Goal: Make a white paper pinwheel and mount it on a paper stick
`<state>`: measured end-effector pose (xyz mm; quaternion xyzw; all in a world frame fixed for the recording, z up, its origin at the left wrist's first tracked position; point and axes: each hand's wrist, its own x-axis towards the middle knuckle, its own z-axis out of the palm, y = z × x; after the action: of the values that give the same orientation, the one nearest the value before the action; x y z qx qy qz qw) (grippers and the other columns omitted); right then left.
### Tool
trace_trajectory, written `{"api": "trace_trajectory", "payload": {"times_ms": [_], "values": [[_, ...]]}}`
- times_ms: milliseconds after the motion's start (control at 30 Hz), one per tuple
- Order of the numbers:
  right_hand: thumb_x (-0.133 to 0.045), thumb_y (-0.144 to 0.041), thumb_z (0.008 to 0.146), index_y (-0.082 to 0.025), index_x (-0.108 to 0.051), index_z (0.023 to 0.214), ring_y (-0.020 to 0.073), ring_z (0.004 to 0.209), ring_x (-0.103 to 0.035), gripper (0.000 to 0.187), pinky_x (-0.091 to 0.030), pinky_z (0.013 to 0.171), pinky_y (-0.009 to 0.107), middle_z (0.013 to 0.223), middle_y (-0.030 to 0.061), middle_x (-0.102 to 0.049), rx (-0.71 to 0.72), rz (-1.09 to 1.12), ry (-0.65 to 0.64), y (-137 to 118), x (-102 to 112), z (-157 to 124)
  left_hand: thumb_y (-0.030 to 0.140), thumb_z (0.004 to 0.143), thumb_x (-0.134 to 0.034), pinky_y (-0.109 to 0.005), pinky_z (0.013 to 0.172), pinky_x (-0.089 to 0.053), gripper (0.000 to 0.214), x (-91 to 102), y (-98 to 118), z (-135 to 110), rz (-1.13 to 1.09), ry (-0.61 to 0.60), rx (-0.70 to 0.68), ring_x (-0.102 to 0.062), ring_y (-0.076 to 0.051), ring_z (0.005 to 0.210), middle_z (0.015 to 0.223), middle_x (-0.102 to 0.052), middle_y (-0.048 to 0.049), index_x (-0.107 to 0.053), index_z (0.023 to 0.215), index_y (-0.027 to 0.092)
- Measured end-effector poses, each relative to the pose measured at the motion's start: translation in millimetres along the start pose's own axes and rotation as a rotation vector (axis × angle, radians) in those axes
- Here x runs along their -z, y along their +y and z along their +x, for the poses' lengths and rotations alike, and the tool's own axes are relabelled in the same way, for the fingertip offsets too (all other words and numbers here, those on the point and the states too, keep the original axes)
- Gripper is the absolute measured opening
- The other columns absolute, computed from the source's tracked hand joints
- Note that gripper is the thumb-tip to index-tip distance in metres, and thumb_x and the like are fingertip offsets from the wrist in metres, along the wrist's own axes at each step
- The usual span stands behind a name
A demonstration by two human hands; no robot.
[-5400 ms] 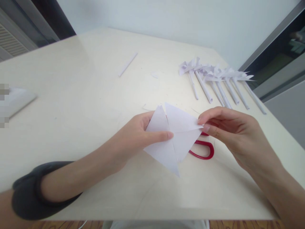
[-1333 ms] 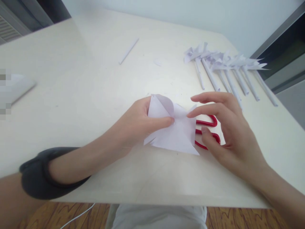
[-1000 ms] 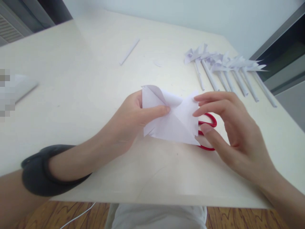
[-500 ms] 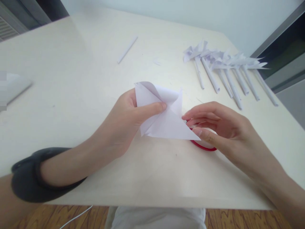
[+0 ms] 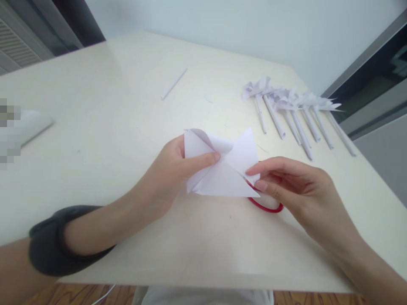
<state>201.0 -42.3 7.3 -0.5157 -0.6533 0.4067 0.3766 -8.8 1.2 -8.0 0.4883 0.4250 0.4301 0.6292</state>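
Observation:
My left hand (image 5: 173,171) pinches a white paper square (image 5: 222,169) cut along its diagonals, thumb pressing a curled-in flap at the centre. My right hand (image 5: 286,186) is closed in a pinch on the paper's right flap near its lower corner. Red-handled scissors (image 5: 267,206) lie on the table under the paper and my right fingers; only part of a handle loop shows.
Several finished white paper pinwheels on rolled paper sticks (image 5: 289,116) lie in a row at the back right. A single rolled paper stick (image 5: 174,83) lies further back. A blurred white object (image 5: 22,129) sits at the left edge of the cream table (image 5: 95,127).
One flap has been curled into the centre and stays under my left thumb. My right hand dropped lower and now pinches the right flap.

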Motion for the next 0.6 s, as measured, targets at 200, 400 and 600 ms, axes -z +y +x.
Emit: {"api": "trace_trajectory", "payload": {"times_ms": [200, 400, 600], "values": [[-0.063, -0.006, 0.083, -0.029, -0.072, 0.088, 0.0054, 0.081, -0.06, 0.026, -0.048, 0.07, 0.01, 0.09, -0.0077, -0.069, 0.047, 0.057, -0.029, -1.7, 0.1, -0.4, 0.03, 0.078, -0.071, -0.018, 0.06, -0.05, 0.018, 1.5, -2.0, 0.7, 0.011, 0.026, 0.018, -0.065, -0.015, 0.077, 0.093, -0.072, 0.0006, -0.068, 0.095, 0.024], [-0.064, -0.008, 0.084, -0.027, -0.072, 0.085, 0.0062, 0.08, -0.06, 0.02, -0.048, 0.071, 0.014, 0.086, -0.0067, -0.069, 0.02, 0.11, -0.082, -3.5, 4.5, 1.1, 0.027, 0.08, -0.068, -0.019, 0.062, -0.052, 0.016, 1.4, -2.6, 0.7, 0.012, 0.015, 0.011, -0.067, -0.017, 0.08, 0.094, -0.072, -0.0007, -0.068, 0.095, 0.023], [-0.062, -0.006, 0.084, -0.024, -0.068, 0.078, 0.0073, 0.079, -0.059, 0.019, -0.046, 0.069, 0.017, 0.084, -0.0054, -0.066, 0.063, 0.07, -0.082, -4.7, 7.5, 2.3, 0.026, 0.079, -0.068, -0.018, 0.061, -0.053, 0.016, 1.6, -2.3, 1.2, 0.014, 0.015, 0.015, -0.067, -0.016, 0.078, 0.088, -0.072, 0.0003, -0.069, 0.094, 0.023]]}}
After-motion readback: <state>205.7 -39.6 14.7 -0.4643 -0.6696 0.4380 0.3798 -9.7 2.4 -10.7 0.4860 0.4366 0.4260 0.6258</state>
